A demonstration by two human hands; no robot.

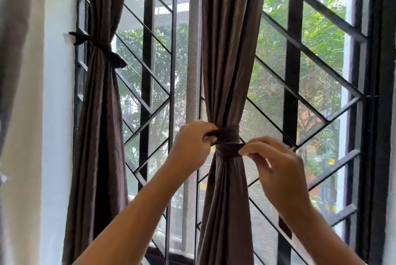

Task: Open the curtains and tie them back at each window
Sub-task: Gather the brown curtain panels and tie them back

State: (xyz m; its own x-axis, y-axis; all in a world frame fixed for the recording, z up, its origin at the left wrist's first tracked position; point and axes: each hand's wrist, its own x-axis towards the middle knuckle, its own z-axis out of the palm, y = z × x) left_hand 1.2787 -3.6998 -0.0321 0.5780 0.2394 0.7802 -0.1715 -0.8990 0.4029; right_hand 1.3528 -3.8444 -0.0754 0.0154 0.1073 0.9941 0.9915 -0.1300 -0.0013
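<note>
Two bare forearms rise from the bottom edge toward the middle of the window. The left grip (192,143), a bare hand, has its fingers curled. It pinches one end of a dark brown fabric tie-back band (228,143) between thumb and fingers, just left of the curtain. The right grip (278,168), the other bare hand, pinches the band's other end between thumb and forefinger at the curtain's right side. Its remaining fingers are loosely bent below.

The band is wrapped round a long brown, slightly shiny fabric curtain (227,61), in what looks like two turns, one above the other. It cinches the cloth into a narrow waist, and the cloth fans out above and below. This curtain hangs in front of the window's centre, beside a grey vertical strip (194,61).

Further left, a second brown fabric curtain (100,125) hangs at the window's left edge. It is gathered by its own dark fabric tie (96,43), which runs to a small white hook (66,35) on the white wall (57,136). A pale beige drape (15,72) fills the far left edge of the view.

Behind both curtains stands a black metal window grille (293,72) of upright and diagonal bars, with a fine mesh screen across the panes. Beyond the glass, green leafy trees (321,35) show in daylight.
</note>
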